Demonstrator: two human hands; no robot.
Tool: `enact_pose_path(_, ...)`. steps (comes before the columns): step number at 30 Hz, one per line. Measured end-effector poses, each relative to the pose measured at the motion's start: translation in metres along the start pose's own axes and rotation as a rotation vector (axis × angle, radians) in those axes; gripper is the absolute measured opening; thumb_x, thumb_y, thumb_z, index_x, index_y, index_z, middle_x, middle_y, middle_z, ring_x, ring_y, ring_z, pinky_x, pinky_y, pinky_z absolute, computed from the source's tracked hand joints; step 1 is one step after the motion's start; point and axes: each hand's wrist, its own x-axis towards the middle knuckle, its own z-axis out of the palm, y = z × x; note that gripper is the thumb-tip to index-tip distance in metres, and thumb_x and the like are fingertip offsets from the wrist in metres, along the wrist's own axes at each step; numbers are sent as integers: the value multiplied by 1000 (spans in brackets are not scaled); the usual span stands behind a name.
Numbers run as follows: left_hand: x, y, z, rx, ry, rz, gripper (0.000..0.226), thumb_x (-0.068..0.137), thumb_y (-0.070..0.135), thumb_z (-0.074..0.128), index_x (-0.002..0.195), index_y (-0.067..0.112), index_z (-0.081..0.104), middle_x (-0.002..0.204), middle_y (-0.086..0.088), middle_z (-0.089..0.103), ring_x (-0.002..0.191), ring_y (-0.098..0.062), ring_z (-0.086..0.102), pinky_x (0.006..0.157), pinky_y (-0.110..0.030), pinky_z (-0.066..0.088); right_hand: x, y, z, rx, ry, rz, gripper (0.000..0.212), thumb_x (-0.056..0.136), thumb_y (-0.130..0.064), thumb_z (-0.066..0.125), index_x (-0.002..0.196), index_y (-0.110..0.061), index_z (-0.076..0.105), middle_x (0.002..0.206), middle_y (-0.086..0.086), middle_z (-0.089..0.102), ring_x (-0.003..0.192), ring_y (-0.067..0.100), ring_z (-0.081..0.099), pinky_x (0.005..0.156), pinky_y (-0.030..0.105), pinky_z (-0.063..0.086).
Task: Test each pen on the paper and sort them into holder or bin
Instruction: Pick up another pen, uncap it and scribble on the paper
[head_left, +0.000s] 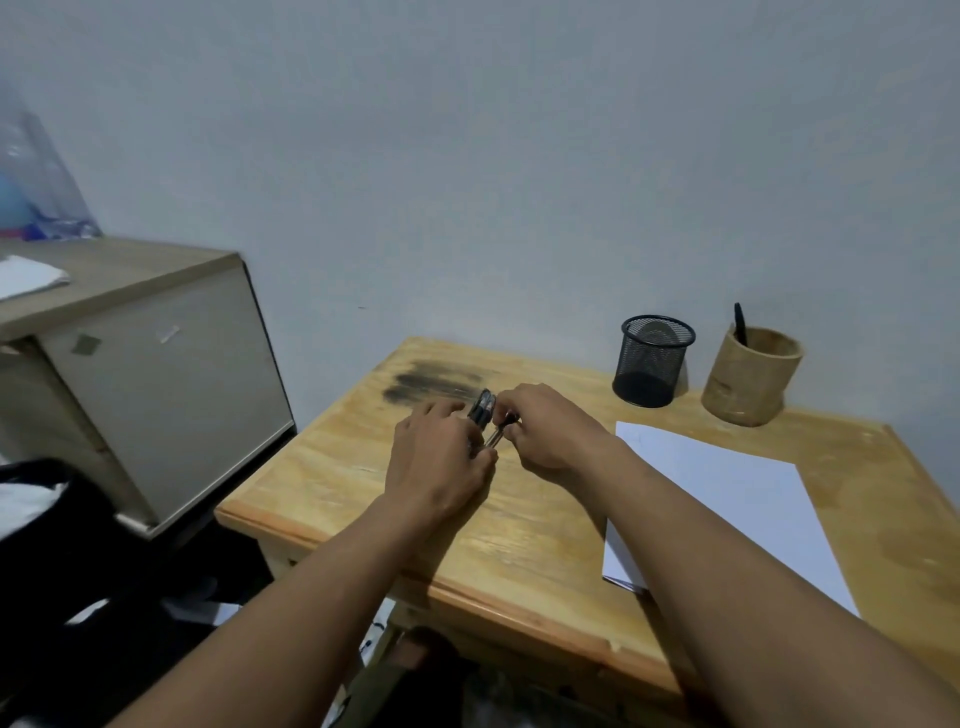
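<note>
Wooden table (332, 483) against a pale wall fills the lower right of the frame. At its centre the left hand (439, 457) grips a bundle of pens (483, 408), fingers curled round them. The right hand (550, 434), just beside it, pinches a single pen (496, 436) at the bundle's edge. Right of the hands lies a white paper (727, 499); a faint mark near its upper corner is too small to read. Behind the paper stand a black mesh cup (652, 361) and a wooden cup (750, 376) holding one dark pen (740, 325). A cabinet (156, 374) sits at left.
</note>
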Motion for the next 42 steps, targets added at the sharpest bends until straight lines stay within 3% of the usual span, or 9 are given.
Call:
enact_pose_path(5, 1, 2, 2, 28, 34, 18, 24, 91, 42, 60, 103, 29, 77, 140, 1, 57, 133, -23, 41, 107, -43, 32, -4, 4, -1, -14, 10, -11, 19, 97, -14, 57, 111, -21, 68, 109, 4, 63, 101, 23, 56, 82, 40, 51)
enact_pose_path(11, 8, 12, -7, -10, 198, 46, 18, 92, 39, 60, 105, 33, 71, 103, 10, 72, 107, -21, 53, 90, -38, 33, -18, 14, -16, -38, 152, -32, 22, 97, -16, 58, 111, -21, 73, 104, 4, 67, 104, 24, 54, 79, 39, 47)
enact_pose_path(18, 32, 45, -8, -310, 325, 35, 64, 84, 42, 72, 140, 25, 46, 116, 8, 64, 109, -21, 54, 92, -38, 41, -38, 26, -45, 185, 384, 174, 15, 97, -21, 60, 106, -18, 72, 100, -1, 74, 99, 20, 64, 84, 38, 52)
enact_pose_path(21, 41, 63, -2, -393, 244, 71, 49, 91, 40, 63, 136, 25, 51, 118, 7, 65, 114, -22, 53, 92, -37, 42, -47, 30, -55, 468, 540, 311, 9, 94, -22, 65, 101, -19, 69, 94, -5, 73, 90, 13, 67, 83, 32, 52)
enact_pose_path(24, 54, 77, 6, -425, 28, 120, 38, 95, 39, 56, 129, 24, 61, 120, 2, 68, 116, -24, 57, 94, -38, 45, -56, 34, -59, 872, 645, 399, 7, 93, -12, 65, 99, -7, 66, 84, 5, 73, 79, 15, 70, 79, 36, 56)
enact_pose_path(27, 65, 89, 12, -573, -85, 139, 25, 95, 34, 59, 114, 24, 71, 105, 2, 75, 102, -19, 67, 89, -37, 51, -68, 40, -59, 1160, 689, 459, 11, 94, -5, 64, 102, 3, 66, 85, 12, 73, 78, 17, 72, 73, 29, 60)
enact_pose_path(34, 76, 105, 12, -722, -130, 187, 14, 93, 22, 64, 99, 18, 77, 88, 1, 75, 85, -15, 66, 75, -25, 47, -88, 53, -61, 1195, 734, 477, 6, 93, -15, 69, 93, -10, 69, 79, 2, 72, 73, 7, 68, 67, 25, 56)
enact_pose_path(39, 84, 107, 9, -732, -159, 215, 15, 94, 22, 63, 98, 20, 77, 84, 6, 73, 74, -1, 60, 60, -4, 36, -87, 55, -64, 1254, 732, 456, 5, 92, -17, 72, 89, -13, 71, 78, 3, 71, 71, 9, 66, 64, 24, 54)
enact_pose_path(42, 88, 104, 10, -798, -158, 200, 12, 92, 24, 65, 98, 24, 76, 82, 7, 73, 62, 7, 57, 56, -6, 37, -87, 59, -64, 1257, 725, 459, 6, 92, -14, 72, 88, -9, 74, 81, 8, 72, 72, 11, 67, 66, 23, 55)
